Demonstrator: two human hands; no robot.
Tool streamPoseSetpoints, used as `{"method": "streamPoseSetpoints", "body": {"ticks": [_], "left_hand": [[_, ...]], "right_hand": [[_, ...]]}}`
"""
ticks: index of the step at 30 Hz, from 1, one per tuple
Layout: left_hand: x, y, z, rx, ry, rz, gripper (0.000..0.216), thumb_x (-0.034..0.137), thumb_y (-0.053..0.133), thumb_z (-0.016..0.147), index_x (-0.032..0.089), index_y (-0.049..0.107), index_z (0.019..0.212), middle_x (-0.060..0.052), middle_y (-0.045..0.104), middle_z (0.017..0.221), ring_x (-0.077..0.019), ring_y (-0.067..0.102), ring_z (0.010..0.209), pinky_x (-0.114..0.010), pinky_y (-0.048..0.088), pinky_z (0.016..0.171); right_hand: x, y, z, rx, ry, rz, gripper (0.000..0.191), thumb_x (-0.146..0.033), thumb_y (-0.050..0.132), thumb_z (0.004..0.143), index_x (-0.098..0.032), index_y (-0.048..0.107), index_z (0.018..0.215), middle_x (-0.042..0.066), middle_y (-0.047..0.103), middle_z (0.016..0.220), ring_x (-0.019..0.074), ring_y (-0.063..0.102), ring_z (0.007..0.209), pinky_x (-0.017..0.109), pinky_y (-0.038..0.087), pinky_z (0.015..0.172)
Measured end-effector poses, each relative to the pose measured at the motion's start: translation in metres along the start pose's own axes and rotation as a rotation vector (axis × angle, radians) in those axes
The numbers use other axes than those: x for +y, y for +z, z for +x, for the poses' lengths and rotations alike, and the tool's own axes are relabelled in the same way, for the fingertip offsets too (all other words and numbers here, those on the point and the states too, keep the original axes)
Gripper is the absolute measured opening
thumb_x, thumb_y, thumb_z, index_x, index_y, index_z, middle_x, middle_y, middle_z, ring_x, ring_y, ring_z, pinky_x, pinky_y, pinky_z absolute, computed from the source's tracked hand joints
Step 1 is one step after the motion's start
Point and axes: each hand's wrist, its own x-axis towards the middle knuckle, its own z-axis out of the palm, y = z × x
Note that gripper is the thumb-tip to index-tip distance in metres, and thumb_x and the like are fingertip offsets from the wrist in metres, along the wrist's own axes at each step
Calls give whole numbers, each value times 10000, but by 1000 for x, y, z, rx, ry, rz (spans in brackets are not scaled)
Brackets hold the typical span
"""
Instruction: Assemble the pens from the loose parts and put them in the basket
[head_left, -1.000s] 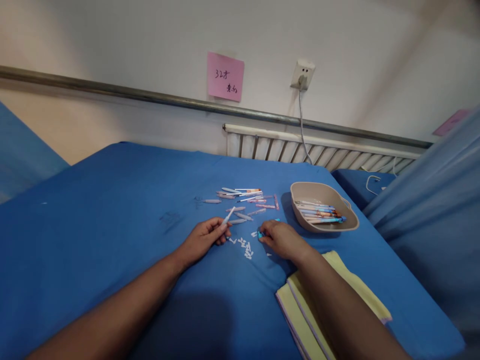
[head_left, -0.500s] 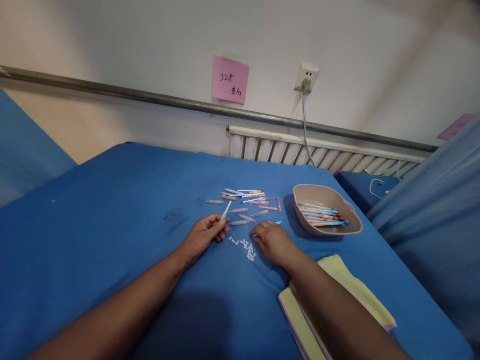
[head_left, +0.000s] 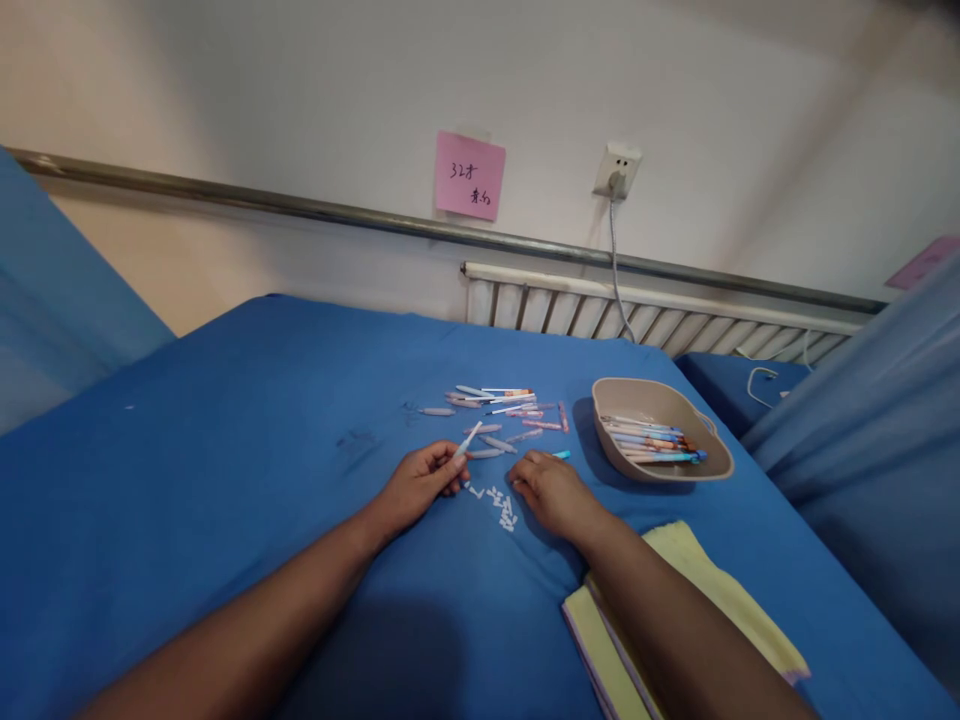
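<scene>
My left hand [head_left: 427,482] pinches a slim white pen part [head_left: 470,437], which points up and away to the right. My right hand [head_left: 553,492] is closed, fingertips down near the cloth; a pale bit shows at the fingertips, but most of what they grip is hidden. A teal tip [head_left: 562,455] sticks out beyond its knuckles; I cannot tell whether it belongs to the held thing. Between the hands lie several small white pieces [head_left: 504,510]. Farther off, grey pen barrels [head_left: 486,454], pink patterned pieces [head_left: 541,425] and thin refills [head_left: 510,399] are spread loosely.
At the right a beige basket [head_left: 721,472] holds several pens [head_left: 649,440]. A folded yellow cloth [head_left: 694,555] lies under my right forearm. Blue cloth [head_left: 247,420] covers the table. Behind it are a radiator [head_left: 551,300], a metal rail [head_left: 337,210] and a plugged-in cable.
The whole view has shifted slightly, so everything sits a little lower and to the right. My left hand has moved slightly right, tilting the white pen part farther over. My right hand stays nearly in place.
</scene>
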Motion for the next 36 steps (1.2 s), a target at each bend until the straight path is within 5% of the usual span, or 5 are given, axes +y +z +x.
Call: {"method": "streamPoseSetpoints", "body": {"ticks": [6, 14, 24, 36], "left_hand": [[1, -1, 0, -2, 7, 17, 347, 484, 550, 801, 151, 579, 894, -8, 600, 748, -91, 515, 585, -217, 421, 562], [2, -1, 2, 24, -29, -5, 390, 507, 567, 773, 148, 581, 924, -13, 603, 742, -101, 516, 578, -226, 434, 559], [8, 0, 1, 33, -61, -109, 412, 487, 529, 805, 128, 596, 995, -60, 656, 808, -119, 551, 611, -252, 441, 596], [8, -3, 2, 20, -81, -165, 429, 502, 521, 818, 127, 612, 1006, -64, 671, 802, -128, 575, 634, -262, 447, 614]], "right_hand": [[5, 2, -1, 39, -33, 108, 151, -242, 503, 876, -198, 634, 938, 47, 612, 898, 163, 558, 865, 269, 406, 794], [35, 3, 3, 395, 164, 311, 147, -227, 470, 858, -197, 612, 842, 34, 620, 835, 165, 574, 791, 279, 429, 737], [53, -1, 0, 386, 284, 120, 179, -201, 485, 827, -181, 615, 949, 72, 620, 926, 200, 572, 866, 312, 430, 803], [78, 13, 3, 437, 402, 365, 206, -232, 461, 799, -177, 633, 897, 47, 646, 838, 191, 592, 789, 318, 453, 760]]}}
